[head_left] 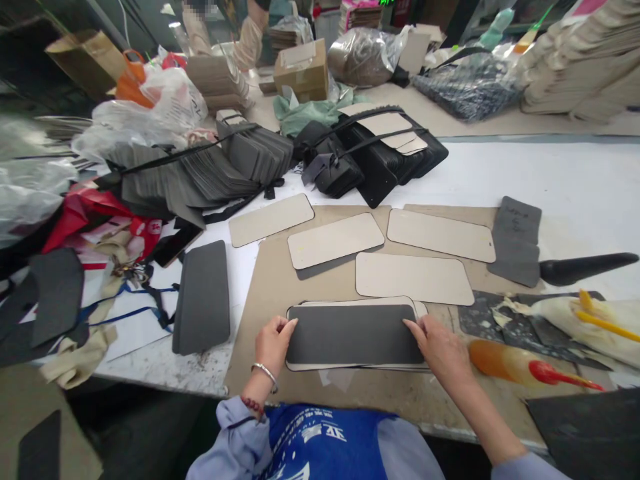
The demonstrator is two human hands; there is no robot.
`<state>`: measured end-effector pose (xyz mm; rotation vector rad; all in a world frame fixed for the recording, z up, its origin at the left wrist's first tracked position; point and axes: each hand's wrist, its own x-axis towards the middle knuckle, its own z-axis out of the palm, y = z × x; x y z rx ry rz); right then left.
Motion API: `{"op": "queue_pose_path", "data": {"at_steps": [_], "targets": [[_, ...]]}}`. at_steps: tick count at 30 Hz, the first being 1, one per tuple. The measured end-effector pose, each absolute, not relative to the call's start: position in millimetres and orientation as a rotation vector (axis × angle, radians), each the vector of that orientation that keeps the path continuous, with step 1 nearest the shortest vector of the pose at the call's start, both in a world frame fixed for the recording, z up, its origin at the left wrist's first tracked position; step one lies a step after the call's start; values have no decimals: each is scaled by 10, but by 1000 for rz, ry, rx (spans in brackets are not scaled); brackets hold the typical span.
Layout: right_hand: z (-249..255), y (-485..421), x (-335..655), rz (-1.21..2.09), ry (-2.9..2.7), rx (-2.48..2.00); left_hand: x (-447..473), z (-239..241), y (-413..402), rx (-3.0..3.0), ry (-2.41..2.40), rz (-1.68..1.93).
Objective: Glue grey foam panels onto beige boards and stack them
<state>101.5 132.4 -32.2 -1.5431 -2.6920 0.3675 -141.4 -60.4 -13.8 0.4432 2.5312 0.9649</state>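
Note:
A dark grey rectangular panel (353,335) with rounded corners lies on top of beige panels (367,303) whose edges show behind it and along its front. My left hand (274,347) pinches the left end of the grey panel between thumb and fingers. At the opposite end, my right hand (440,343) grips it with the thumb on top. Just behind lie loose beige panels with dark edges, among them one at the right (414,279), one farther back (336,240) and one at the back right (441,235).
Left of the work board (265,287) lies a stack of grey panels (201,297). To the right are a glue bottle with a red nozzle (505,362), a white bottle (565,313) and a dark-handled tool (587,268). Strapped grey bundles (200,170) and black bundles (390,160) stand behind.

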Motion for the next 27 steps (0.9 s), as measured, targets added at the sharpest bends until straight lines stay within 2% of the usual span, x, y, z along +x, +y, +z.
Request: {"op": "queue_pose_path", "data": {"at_steps": [13, 27], "targets": [[-305, 1382, 895, 187, -2865, -1701, -1382, -284, -672, 317, 2460, 1122], [-349, 1365, 902, -112, -2885, -1545, -1322, -374, -696, 163, 2524, 1304]]}}
